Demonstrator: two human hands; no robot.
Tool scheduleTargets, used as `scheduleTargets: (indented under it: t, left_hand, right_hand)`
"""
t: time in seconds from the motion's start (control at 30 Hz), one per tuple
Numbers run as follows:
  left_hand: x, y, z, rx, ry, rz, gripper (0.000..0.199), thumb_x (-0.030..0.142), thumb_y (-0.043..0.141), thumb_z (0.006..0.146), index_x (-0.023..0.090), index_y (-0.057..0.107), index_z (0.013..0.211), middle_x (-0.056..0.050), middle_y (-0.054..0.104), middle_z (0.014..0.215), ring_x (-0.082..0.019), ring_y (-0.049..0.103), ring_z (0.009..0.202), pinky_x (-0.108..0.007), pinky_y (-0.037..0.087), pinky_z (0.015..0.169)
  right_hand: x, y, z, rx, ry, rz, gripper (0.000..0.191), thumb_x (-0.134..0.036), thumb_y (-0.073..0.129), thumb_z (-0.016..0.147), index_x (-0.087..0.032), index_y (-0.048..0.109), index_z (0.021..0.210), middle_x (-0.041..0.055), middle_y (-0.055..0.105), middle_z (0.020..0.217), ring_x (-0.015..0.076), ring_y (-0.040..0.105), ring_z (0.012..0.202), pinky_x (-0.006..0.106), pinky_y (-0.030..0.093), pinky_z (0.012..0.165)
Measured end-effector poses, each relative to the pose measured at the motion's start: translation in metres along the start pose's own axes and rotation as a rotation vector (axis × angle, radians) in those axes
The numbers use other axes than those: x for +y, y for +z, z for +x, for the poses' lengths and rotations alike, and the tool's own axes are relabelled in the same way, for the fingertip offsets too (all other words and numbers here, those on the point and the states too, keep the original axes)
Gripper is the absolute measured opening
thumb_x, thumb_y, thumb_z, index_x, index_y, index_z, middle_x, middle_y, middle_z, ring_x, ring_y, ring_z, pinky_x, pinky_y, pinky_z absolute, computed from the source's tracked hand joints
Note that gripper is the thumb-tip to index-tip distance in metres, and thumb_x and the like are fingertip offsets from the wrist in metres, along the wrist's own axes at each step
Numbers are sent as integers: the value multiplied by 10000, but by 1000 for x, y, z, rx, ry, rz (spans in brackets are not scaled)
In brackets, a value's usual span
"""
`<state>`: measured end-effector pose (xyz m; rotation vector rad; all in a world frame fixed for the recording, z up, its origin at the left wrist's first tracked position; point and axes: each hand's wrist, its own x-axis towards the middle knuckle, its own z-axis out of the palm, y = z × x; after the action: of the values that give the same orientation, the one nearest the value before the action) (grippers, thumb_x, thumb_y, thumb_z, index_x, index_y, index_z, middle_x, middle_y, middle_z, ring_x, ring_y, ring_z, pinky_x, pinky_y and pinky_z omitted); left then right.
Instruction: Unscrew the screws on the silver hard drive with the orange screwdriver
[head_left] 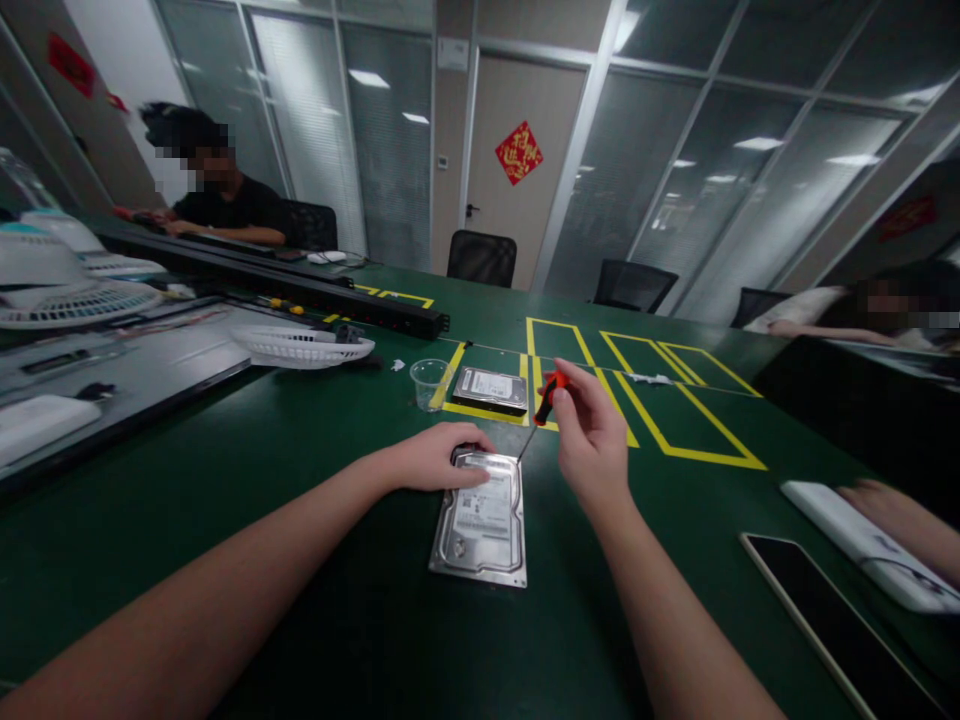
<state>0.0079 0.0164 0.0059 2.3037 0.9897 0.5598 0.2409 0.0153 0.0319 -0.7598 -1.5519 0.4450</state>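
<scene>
A silver hard drive [484, 520] with a white label lies on the green table in front of me. My left hand [442, 457] is closed on its upper left edge, the thumb lying across the label. Between the fingers of my right hand [589, 430] is a red and black screwdriver [550, 398], its shaft slanting down to the drive's upper right corner. Whether the tip sits in a screw is too small to tell. Beyond the drive, a second hard drive [490, 390] rests within yellow tape, beside a clear plastic cup [431, 384].
Yellow tape rectangles mark the table [360, 400]. White fan parts [300, 345] and a long black bar [375, 305] lie at the left. At the right are a phone [840, 620], a white power strip [862, 540] and another person's hand [911, 520]. Two people sit further off.
</scene>
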Motion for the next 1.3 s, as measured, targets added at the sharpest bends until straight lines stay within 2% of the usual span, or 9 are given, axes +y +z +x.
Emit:
scheduleTargets:
  t: [0.1, 0.3, 0.47, 0.63, 0.8, 1.0, 1.17, 1.3]
  left_hand:
    - [1, -1, 0, -9, -2, -2, 367, 410, 696, 888, 214, 698, 1198, -69, 708, 1208, -249, 661, 1103, -357, 503, 960]
    - [1, -1, 0, 1, -4, -1, 365, 413, 701, 883, 218, 700, 1192, -67, 708, 1213, -252, 662, 1105, -356, 503, 959]
    - [2, -1, 0, 3, 8, -4, 356, 398, 697, 885, 212, 698, 1189, -69, 710, 1202, -252, 666, 1099, -358, 503, 960]
    - [1, 0, 0, 7, 1, -2, 361, 413, 706, 875, 221, 703, 1180, -64, 711, 1201, -254, 663, 1097, -358, 506, 959]
    - [3, -1, 0, 0, -6, -10, 359, 393, 702, 877, 215, 699, 1189, -68, 709, 1208, -253, 661, 1101, -362, 503, 964]
    - [2, -1, 0, 3, -9, 6, 372, 407, 701, 879, 213, 695, 1197, -74, 708, 1212, -255, 662, 1102, -363, 506, 961]
    - [1, 0, 0, 2, -3, 2, 365, 405, 702, 877, 218, 697, 1191, -73, 709, 1212, -257, 661, 1105, -372, 503, 973]
    - [0, 0, 0, -2, -10, 5, 375, 425, 699, 880, 223, 698, 1196, -72, 707, 1221, -258, 659, 1113, -365, 503, 970]
  right_hand:
    - [0, 0, 0, 15, -31, -52, 351, -268, 632, 968, -290, 674, 1316, 82, 699, 1229, 235, 679, 1047, 449, 573, 946]
    - [1, 0, -1, -25, 13, 33, 350, -279, 551, 1016, -310, 645, 1352, 82, 692, 1304, 262, 665, 1178, 485, 561, 991]
    - [1, 0, -1, 0, -26, -48, 355, -285, 628, 974, -293, 659, 1328, 90, 695, 1231, 239, 685, 1037, 452, 578, 934]
    - [2, 0, -1, -36, 15, 47, 350, -301, 543, 1021, -300, 628, 1361, 93, 687, 1296, 263, 676, 1151, 471, 585, 948]
    - [4, 1, -1, 12, -21, -45, 370, -268, 654, 955, -296, 647, 1324, 90, 686, 1218, 244, 685, 1038, 451, 588, 915]
    - [2, 0, -1, -39, 26, 68, 354, -286, 550, 1017, -302, 628, 1362, 94, 677, 1307, 265, 662, 1182, 477, 584, 957]
    - [2, 1, -1, -10, -9, -30, 366, -273, 640, 964, -304, 654, 1328, 83, 693, 1186, 240, 685, 1011, 457, 593, 914]
    - [1, 0, -1, -45, 17, 39, 363, -287, 563, 1009, -322, 635, 1363, 81, 686, 1273, 256, 676, 1127, 471, 589, 949]
